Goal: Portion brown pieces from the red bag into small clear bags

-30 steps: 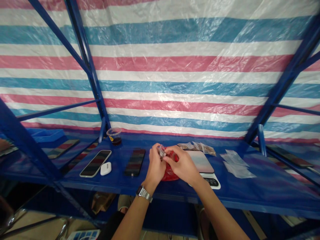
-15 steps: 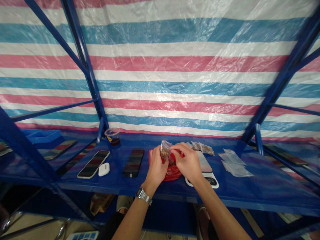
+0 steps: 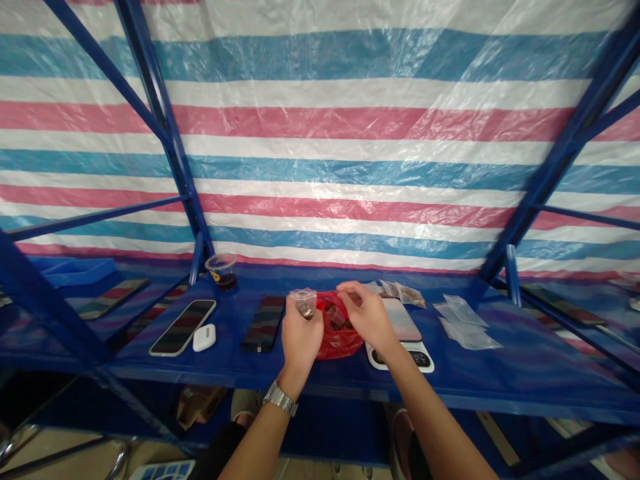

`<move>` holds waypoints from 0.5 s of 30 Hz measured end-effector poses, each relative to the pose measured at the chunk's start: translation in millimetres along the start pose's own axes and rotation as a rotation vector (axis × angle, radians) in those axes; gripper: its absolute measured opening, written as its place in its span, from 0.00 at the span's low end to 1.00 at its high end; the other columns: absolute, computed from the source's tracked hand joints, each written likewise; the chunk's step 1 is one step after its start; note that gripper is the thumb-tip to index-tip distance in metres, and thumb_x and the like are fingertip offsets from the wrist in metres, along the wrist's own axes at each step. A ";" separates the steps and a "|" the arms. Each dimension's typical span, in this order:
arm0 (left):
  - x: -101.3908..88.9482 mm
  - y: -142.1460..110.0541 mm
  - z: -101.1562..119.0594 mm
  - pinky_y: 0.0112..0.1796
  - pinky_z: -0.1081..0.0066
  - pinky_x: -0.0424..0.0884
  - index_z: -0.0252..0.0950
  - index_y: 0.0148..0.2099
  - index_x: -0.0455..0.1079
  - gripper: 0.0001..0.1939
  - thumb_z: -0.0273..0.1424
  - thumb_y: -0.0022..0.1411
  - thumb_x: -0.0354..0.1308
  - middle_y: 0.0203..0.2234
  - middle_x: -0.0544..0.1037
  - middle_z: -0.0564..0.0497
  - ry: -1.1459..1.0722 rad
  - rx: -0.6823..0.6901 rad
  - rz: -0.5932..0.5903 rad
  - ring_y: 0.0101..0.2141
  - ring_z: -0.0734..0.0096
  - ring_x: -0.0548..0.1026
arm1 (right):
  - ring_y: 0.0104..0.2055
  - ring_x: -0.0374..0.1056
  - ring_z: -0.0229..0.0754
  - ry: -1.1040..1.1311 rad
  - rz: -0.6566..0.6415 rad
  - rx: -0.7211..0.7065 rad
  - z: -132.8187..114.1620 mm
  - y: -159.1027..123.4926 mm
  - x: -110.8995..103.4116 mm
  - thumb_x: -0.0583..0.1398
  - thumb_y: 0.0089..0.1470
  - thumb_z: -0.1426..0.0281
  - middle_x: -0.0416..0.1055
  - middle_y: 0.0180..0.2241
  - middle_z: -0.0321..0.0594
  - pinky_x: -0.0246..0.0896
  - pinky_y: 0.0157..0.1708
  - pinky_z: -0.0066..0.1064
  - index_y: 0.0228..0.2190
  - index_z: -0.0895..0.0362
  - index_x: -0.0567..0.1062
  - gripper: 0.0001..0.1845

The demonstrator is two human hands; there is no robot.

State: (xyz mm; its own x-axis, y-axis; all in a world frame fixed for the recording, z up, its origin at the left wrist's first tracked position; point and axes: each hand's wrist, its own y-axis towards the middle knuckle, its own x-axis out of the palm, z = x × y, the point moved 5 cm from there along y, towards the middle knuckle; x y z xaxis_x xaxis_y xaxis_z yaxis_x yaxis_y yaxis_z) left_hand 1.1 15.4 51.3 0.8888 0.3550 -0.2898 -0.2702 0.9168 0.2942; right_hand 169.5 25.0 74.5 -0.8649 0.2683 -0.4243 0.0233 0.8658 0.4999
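Note:
My left hand is closed round a small clear zip bag, its top sticking up above the fingers and some dark contents showing inside. Beside it lies a red plastic bag, its mouth open, with brown bits and a clear cup-like piece in it. My right hand is at the far right rim of the red bag, fingers curled and seemingly pinching that edge; the hand partly hides the contact. Just right of it, partly behind my forearm, is a white digital scale.
Filled small bags lie behind the scale, and flat clear bags lie to the right. Leftward are a black phone-like slab, a white earphone case, a phone and a cup of dark liquid. Blue posts frame the shelf.
My hands have moved apart. The left hand went left with the zip bag, while the right withdrew from it to the red bag's rim. More of the red bag's inside shows.

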 end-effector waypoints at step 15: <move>11.0 5.8 -50.2 0.37 0.63 0.68 0.42 0.38 0.66 0.17 0.21 0.47 0.64 0.26 0.77 0.49 0.158 -0.121 -0.132 0.34 0.52 0.79 | 0.52 0.69 0.53 -0.779 -0.258 -0.058 11.0 -9.3 21.8 0.61 0.51 0.83 0.78 0.44 0.50 0.58 0.51 0.41 0.41 0.56 0.77 0.17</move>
State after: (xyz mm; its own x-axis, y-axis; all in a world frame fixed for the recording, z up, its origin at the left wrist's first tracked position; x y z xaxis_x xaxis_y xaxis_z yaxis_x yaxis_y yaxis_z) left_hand -9.2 33.8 4.0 0.8532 0.2459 -0.4600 -0.2060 0.9691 0.1359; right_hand 156.0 27.4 52.3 -0.2434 0.2982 -0.9229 -0.1736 0.9228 0.3440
